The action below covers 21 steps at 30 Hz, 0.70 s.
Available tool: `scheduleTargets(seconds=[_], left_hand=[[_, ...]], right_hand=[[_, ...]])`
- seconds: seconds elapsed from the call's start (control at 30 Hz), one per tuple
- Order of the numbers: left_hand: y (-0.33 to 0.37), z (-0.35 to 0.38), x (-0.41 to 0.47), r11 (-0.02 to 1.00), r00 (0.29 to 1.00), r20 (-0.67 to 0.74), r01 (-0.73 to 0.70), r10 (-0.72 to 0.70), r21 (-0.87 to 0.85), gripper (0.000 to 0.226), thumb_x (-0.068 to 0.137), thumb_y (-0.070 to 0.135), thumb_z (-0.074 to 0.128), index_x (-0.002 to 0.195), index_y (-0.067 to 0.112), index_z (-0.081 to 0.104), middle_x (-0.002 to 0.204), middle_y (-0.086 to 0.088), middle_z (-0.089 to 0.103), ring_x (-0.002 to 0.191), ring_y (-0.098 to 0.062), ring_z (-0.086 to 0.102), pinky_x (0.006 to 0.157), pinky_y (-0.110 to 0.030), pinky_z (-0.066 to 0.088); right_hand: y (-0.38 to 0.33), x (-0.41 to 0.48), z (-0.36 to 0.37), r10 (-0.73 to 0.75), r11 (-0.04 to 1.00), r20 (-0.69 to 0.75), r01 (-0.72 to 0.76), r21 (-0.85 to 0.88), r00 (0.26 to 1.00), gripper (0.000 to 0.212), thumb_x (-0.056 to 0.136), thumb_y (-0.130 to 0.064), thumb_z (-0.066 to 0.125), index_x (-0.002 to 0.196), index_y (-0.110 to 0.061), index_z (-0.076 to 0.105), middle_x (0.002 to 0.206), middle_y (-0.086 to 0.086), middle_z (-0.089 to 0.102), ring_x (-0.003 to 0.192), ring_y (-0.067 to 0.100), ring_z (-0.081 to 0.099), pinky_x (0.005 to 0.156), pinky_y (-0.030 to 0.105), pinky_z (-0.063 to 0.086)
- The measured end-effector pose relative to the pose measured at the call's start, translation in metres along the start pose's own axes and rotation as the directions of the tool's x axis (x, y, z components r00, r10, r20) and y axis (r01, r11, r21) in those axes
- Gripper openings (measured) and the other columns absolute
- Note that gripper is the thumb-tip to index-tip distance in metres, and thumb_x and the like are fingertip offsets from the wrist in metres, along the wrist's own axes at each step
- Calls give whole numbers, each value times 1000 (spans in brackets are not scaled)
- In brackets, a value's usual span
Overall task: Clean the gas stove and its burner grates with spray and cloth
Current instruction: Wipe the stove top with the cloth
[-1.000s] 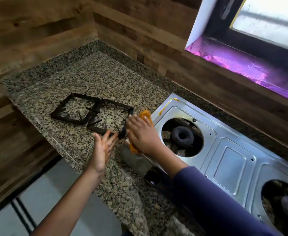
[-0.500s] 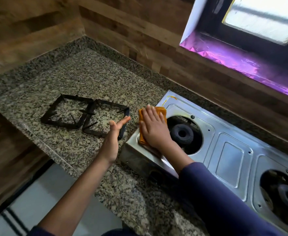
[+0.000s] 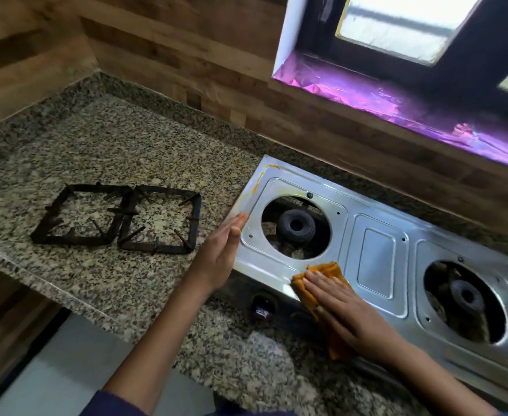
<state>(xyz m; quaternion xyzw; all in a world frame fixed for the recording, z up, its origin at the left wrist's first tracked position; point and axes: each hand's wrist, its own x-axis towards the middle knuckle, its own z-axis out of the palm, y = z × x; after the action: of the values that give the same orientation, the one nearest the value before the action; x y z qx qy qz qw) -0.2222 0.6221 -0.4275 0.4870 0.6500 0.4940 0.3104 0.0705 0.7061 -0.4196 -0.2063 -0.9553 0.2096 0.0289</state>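
Nearest to me, my right hand (image 3: pixel 345 307) lies flat with straight fingers and presses the orange cloth (image 3: pixel 321 277) on the front edge of the steel stove (image 3: pixel 375 259), just in front of the left burner (image 3: pixel 296 226). My left hand (image 3: pixel 221 250) is released and empty, its edge touching the stove's left side. The stove's long axis runs to the right and a little toward me, so I judge the right hand is nearer for the unwiped part, while the two grates (image 3: pixel 117 219) wait farther left on the desk (image 3: pixel 96 151), nearer to the left hand.

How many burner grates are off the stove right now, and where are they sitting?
2. Both lie flat, side by side and touching, on the granite counter left of the stove: left grate, right grate. Neither burner opening has a grate on it.
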Motion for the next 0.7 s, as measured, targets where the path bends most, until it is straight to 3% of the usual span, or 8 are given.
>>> scheduleTargets(seconds=[0.1,0.27,0.33,0.43,0.5,0.57,0.63,0.7], left_hand=[[-8,-1,-1,1000,1000,-5,-2,2,0,96,82,84,9,150,20,35,155,11,31,143,4,24,120,-26,19],[-9,-8,5,948,994,-45,84,-102,-306,109,68,95,15,152,27,19,161,10,20,145,2,18,121,-27,11],[-6,-10,7,914,990,-66,89,-125,-395,118,63,98,20,153,22,19,161,7,19,145,2,18,120,-22,13],[0,-12,6,908,987,-74,100,-142,-407,124,57,101,22,153,22,19,160,10,20,144,4,18,110,-5,20],[0,-13,7,903,987,-64,110,-150,-415,125,55,101,23,153,24,20,160,9,21,144,3,19,110,-7,19],[-1,-13,8,906,986,-54,120,-155,-405,127,55,101,24,153,22,20,159,10,22,143,4,22,109,-7,21],[-2,-13,9,917,986,-27,141,-163,-372,128,55,101,25,153,20,21,156,12,24,138,10,26,110,-7,23],[-4,-10,10,959,989,-5,143,-149,-245,118,62,99,18,152,23,23,157,13,22,136,17,22,115,-10,14]], right_hand=[[-10,16,3,-20,1000,9,20,-1,1000,50,104,-36,33,152,-23,31,160,-9,24,149,9,16,119,39,17],[-45,111,29,-49,999,5,49,-17,999,55,102,-41,25,152,-20,30,160,-1,25,150,14,16,121,38,16],[-61,155,40,46,999,-69,-47,-21,997,61,99,-42,20,151,-15,33,159,5,28,149,21,21,120,42,19],[-78,203,43,280,958,-182,-285,-2,943,59,102,-40,20,154,-13,23,162,6,19,150,20,14,122,41,10],[-80,218,43,361,928,-212,-373,-20,908,56,105,-35,24,155,-12,17,163,6,13,151,21,9,122,40,5],[-76,210,39,292,951,-185,-306,-51,938,55,105,-33,28,155,-13,18,163,6,13,151,22,9,120,40,5],[-63,183,33,74,996,-88,-77,-34,993,53,104,-29,35,154,-16,25,162,5,18,150,22,13,119,40,9],[-45,142,27,-128,991,-10,128,29,992,49,103,-27,39,151,-20,33,160,1,26,149,18,18,119,40,12]])
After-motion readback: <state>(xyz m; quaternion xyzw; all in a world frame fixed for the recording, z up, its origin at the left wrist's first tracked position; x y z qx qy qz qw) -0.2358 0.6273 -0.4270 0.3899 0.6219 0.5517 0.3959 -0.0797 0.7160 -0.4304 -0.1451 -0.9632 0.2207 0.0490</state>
